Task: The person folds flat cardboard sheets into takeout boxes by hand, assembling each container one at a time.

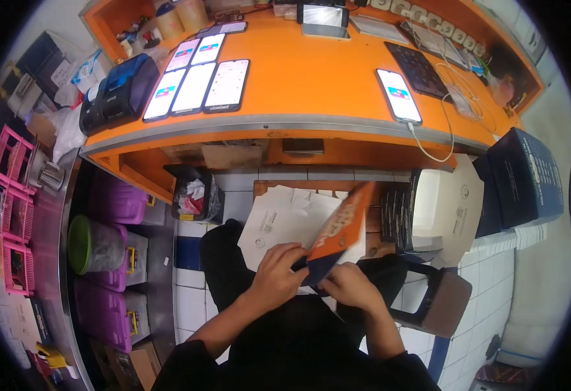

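Observation:
In the head view, an orange and navy cardboard box (pixel 341 228) with white lettering is partly folded and tilted up above my lap. My left hand (pixel 279 275) grips its lower left edge, fingers curled against the navy panel. My right hand (pixel 352 285) is closed on the lower right part of the same box, its fingertips partly hidden. Beneath and behind it lie flat white box blanks (pixel 269 225) with small dark print, spread over a low wooden surface (pixel 266 188).
To the right are nested navy boxes (pixel 397 218), an open white box (pixel 434 202), a navy stack (pixel 526 182) and a brown-topped stool (pixel 448 303). An orange counter (pixel 298 85) ahead bears several phones (pixel 227 85) and a black printer (pixel 119 94). A bin (pixel 197 195) stands left.

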`<state>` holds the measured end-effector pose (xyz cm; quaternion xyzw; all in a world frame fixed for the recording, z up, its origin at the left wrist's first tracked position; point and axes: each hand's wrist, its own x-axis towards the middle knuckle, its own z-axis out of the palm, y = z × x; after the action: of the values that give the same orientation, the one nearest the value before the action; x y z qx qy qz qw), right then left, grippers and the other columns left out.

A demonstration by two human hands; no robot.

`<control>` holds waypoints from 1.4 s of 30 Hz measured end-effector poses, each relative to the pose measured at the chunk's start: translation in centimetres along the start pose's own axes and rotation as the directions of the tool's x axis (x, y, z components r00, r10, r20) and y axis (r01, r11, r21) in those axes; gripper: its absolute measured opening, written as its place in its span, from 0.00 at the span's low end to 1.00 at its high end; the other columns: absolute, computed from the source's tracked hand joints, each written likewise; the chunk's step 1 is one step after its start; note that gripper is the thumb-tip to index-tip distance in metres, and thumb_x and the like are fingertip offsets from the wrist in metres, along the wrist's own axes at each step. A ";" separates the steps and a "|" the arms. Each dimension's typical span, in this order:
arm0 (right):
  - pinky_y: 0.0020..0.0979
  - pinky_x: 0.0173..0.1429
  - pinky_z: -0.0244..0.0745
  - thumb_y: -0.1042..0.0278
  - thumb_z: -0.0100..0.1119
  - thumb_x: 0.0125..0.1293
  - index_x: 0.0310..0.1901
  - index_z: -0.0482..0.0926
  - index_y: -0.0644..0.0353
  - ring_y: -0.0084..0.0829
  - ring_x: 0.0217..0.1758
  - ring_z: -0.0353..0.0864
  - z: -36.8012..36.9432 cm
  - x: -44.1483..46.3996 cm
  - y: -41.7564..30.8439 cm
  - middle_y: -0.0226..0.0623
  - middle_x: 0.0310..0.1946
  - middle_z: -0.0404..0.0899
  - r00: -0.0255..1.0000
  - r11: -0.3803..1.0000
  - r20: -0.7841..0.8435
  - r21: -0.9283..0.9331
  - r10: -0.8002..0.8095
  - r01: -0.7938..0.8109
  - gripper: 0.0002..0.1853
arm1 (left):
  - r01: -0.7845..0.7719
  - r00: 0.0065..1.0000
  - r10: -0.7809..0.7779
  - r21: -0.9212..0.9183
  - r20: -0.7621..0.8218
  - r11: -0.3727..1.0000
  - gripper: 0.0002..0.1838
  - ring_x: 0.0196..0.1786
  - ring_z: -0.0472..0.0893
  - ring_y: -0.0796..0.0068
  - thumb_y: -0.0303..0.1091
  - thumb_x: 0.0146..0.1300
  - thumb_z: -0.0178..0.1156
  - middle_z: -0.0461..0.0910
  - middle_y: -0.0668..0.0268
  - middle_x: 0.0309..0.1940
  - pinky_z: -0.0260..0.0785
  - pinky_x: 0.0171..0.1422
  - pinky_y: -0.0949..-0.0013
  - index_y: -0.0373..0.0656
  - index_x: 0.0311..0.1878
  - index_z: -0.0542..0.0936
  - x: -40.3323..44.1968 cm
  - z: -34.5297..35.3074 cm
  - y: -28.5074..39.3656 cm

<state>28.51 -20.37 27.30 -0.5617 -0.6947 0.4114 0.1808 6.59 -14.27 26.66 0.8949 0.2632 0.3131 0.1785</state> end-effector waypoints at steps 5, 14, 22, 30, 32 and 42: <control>0.21 0.43 0.77 0.70 0.58 0.78 0.60 0.74 0.63 0.18 0.39 0.83 -0.9 1.3 -4.1 0.29 0.40 0.84 0.841 0.435 -0.418 0.864 0.343 0.252 0.14 | -0.030 0.979 0.013 -0.083 -0.204 0.996 0.25 0.69 0.76 0.50 0.34 0.57 0.73 0.79 0.58 0.63 0.69 0.73 0.47 0.56 0.60 0.87 -1.3 0.4 1.8; 0.31 0.51 0.79 0.53 0.51 0.83 0.56 0.77 0.59 0.28 0.38 0.84 0.5 1.2 -5.3 0.32 0.42 0.85 0.938 -0.078 -0.210 0.968 0.275 0.239 0.17 | -0.098 0.959 0.101 0.023 -0.264 0.995 0.31 0.67 0.77 0.39 0.57 0.59 0.69 0.72 0.42 0.67 0.75 0.68 0.45 0.53 0.63 0.85 -0.7 -0.9 1.1; 0.28 0.55 0.74 0.52 0.53 0.82 0.58 0.77 0.56 0.20 0.45 0.77 3.5 2.1 -5.5 0.26 0.40 0.82 0.931 -0.083 -0.195 0.970 0.307 0.230 0.17 | 0.033 0.964 -0.017 0.055 -0.264 0.998 0.27 0.64 0.78 0.36 0.47 0.64 0.70 0.72 0.36 0.64 0.75 0.67 0.47 0.42 0.62 0.84 -0.1 -0.5 1.6; 0.34 0.63 0.77 0.57 0.55 0.81 0.62 0.75 0.62 0.27 0.60 0.82 6.5 1.4 -2.5 0.37 0.55 0.82 0.867 0.765 -0.451 0.628 0.210 0.142 0.19 | 0.164 0.939 -0.171 -0.050 -0.297 0.985 0.21 0.64 0.78 0.38 0.33 0.63 0.72 0.73 0.36 0.64 0.74 0.67 0.49 0.43 0.60 0.86 -0.5 -0.8 1.7; 0.38 0.66 0.75 0.54 0.54 0.82 0.62 0.76 0.60 0.30 0.56 0.85 6.1 1.5 -3.8 0.37 0.55 0.83 0.851 0.541 -0.415 0.818 0.323 0.193 0.19 | 0.115 0.942 -0.138 -0.092 -0.306 0.989 0.21 0.63 0.79 0.39 0.32 0.61 0.74 0.74 0.37 0.64 0.74 0.67 0.50 0.43 0.58 0.87 -0.3 -0.8 1.4; 0.33 0.61 0.79 0.60 0.54 0.82 0.54 0.82 0.64 0.27 0.51 0.85 5.6 1.5 -3.9 0.36 0.49 0.86 0.866 0.484 -0.352 0.862 0.355 0.152 0.15 | 0.161 0.906 -0.179 -0.080 -0.383 0.984 0.19 0.64 0.79 0.43 0.29 0.54 0.78 0.73 0.39 0.65 0.77 0.64 0.53 0.42 0.51 0.89 -0.3 0.6 2.1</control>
<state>21.66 -21.13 26.66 -0.5179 -0.2845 0.5592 0.5815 7.52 -16.19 27.14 0.7844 0.3631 0.4733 0.1700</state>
